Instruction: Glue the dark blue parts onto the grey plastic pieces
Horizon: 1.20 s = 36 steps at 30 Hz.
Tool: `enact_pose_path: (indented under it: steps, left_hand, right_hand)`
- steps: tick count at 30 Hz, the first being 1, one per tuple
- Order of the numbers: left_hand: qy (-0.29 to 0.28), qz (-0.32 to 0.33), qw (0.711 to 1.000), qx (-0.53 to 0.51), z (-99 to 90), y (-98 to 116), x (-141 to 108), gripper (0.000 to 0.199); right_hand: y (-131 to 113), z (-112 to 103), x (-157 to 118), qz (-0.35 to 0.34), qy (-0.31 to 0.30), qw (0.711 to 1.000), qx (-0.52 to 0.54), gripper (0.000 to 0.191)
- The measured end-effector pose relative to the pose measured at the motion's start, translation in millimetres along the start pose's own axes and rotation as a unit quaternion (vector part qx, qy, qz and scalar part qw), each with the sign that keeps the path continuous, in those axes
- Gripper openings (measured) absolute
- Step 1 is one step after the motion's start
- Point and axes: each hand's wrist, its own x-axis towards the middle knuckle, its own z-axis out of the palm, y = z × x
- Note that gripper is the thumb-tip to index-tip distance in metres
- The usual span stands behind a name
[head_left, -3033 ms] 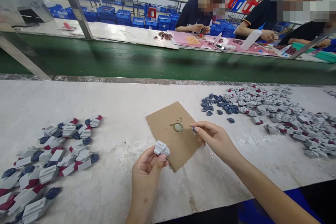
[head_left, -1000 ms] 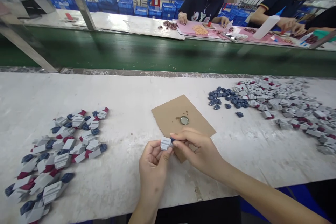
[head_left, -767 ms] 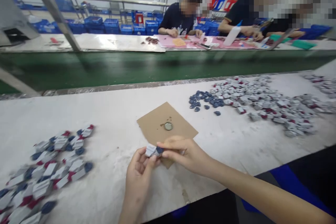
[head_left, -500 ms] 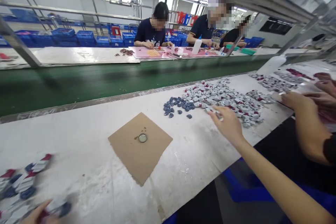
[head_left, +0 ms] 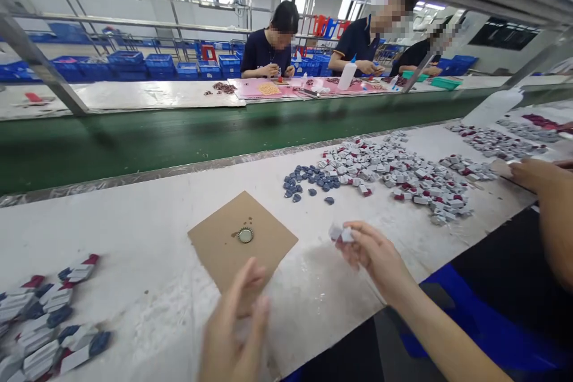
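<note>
My right hand (head_left: 373, 253) pinches a small grey and red part (head_left: 338, 233) between thumb and fingertips, lifted clear of the white worktable (head_left: 147, 215) and turned so its end faces me; I judge this grip leaves that end exposed for joining. My left hand (head_left: 233, 325) is open and empty, fingers loosely spread, raised above the table's near edge just in front of the cardboard sheet (head_left: 224, 250). The part sits to the right of the cardboard, apart from my left hand, with bare table between them. A bottle cap (head_left: 245, 235) rests open side up near the middle of the cardboard, with dark specks beside it; the sheet appears to serve as a protective pad for the table under the cap. Loose stock lies in reach on my right: a cluster of dark blue pieces (head_left: 308, 178) next to the pile of grey and red parts (head_left: 403, 173). Assembled units (head_left: 49, 310) are grouped on my far left, well apart from the stock, which keeps finished and unfinished items separate. Another person's hand (head_left: 535, 174) rests at the table's right end.
</note>
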Motion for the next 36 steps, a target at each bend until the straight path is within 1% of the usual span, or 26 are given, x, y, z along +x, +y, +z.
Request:
enact_pose_path:
  steps: [1,2,3,4,5,6,7,8,9,10,11,12,13,14,15,16,17,20,23,26,28,30,32,34,36]
  left_hand:
    - [-0.046,-0.015,0.998,-0.046,13.8,5,1,0.042]
    - [-0.092,-0.031,0.991,-0.098,25.1,7,2,0.043]
    - [-0.131,-0.042,0.980,-0.146,33.3,7,4,0.042]
    - [-0.154,-0.051,0.969,-0.184,38.0,6,6,0.038]
    - [-0.159,-0.061,0.962,-0.213,39.3,3,8,0.034]
    - [-0.146,-0.074,0.959,-0.231,37.5,1,10,0.030]
    - [-0.120,-0.093,0.959,-0.241,33.2,-1,11,0.028]
    - [-0.088,-0.119,0.957,-0.249,27.2,-3,13,0.027]
    - [-0.058,-0.150,0.953,-0.259,20.3,-5,14,0.027]
    - [-0.037,-0.176,0.946,-0.271,13.1,-7,16,0.028]
    - [-0.021,-0.195,0.938,-0.286,6.3,-8,17,0.030]
    - [-0.007,-0.203,0.931,-0.304,0.2,-9,18,0.031]
    - [0.004,-0.202,0.924,-0.324,-4.9,-11,19,0.033]
    - [0.011,-0.197,0.919,-0.341,-9.2,-12,20,0.034]
    - [0.015,-0.194,0.914,-0.355,-12.6,-12,21,0.034]
    - [0.014,-0.195,0.909,-0.368,-15.5,-12,21,0.034]
    - [0.009,-0.200,0.904,-0.378,-18.0,-12,21,0.033]
    - [-0.016,-0.223,0.884,-0.411,-24.5,-8,20,0.029]
    - [-0.029,-0.235,0.869,-0.434,-29.9,-8,20,0.028]
    - [-0.017,-0.240,0.877,-0.416,-32.1,-12,21,0.039]
    - [-0.023,-0.241,0.882,-0.404,-31.5,-17,21,0.043]
    - [-0.028,-0.235,0.885,-0.400,-29.7,-22,19,0.038]
    - [-0.011,-0.215,0.897,-0.386,-27.5,-26,17,0.035]
    - [0.004,-0.198,0.909,-0.366,-25.8,-29,15,0.034]
    - [-0.006,-0.193,0.915,-0.354,-25.5,-30,13,0.034]
  right_hand:
    - [-12,13,-14,0.045,-0.060,0.992,0.098,0.029]
    - [-23,24,-28,0.077,-0.100,0.978,0.168,0.028]
    - [-32,34,-38,0.098,-0.137,0.962,0.215,0.027]
    - [-38,41,-46,0.103,-0.169,0.951,0.239,0.026]
    - [-42,45,-50,0.086,-0.192,0.951,0.228,0.026]
    - [-44,47,-48,0.055,-0.210,0.957,0.194,0.027]
    - [-42,45,-42,0.015,-0.213,0.966,0.143,0.029]
    - [-39,41,-31,-0.023,-0.197,0.977,0.079,0.032]
    - [-33,35,-15,-0.054,-0.162,0.985,0.005,0.034]
    - [-25,28,4,-0.076,-0.103,0.989,-0.074,0.038]
    - [-16,20,24,-0.076,-0.039,0.983,-0.162,0.039]
    - [-7,13,45,-0.068,0.021,0.965,-0.253,0.040]
    - [3,6,65,-0.058,0.055,0.936,-0.342,0.042]
    - [12,2,83,-0.039,0.054,0.906,-0.417,0.047]
    - [21,-2,97,-0.028,0.048,0.899,-0.435,0.050]
    - [28,-3,108,-0.021,0.039,0.891,-0.452,0.052]
    - [34,-4,114,-0.016,0.026,0.889,-0.456,0.053]
    - [43,-3,119,-0.016,0.007,0.888,-0.459,0.052]
    - [44,-3,117,-0.017,-0.004,0.885,-0.465,0.052]
    - [42,-5,123,-0.020,-0.023,0.884,-0.467,0.053]
    - [40,-6,129,-0.025,-0.039,0.883,-0.468,0.050]
    - [36,-6,134,-0.034,-0.053,0.883,-0.464,0.044]
    - [33,-5,136,-0.046,-0.058,0.886,-0.458,0.038]
    - [28,-4,135,-0.057,-0.050,0.891,-0.447,0.035]
    - [24,-3,130,-0.067,-0.039,0.902,-0.425,0.033]
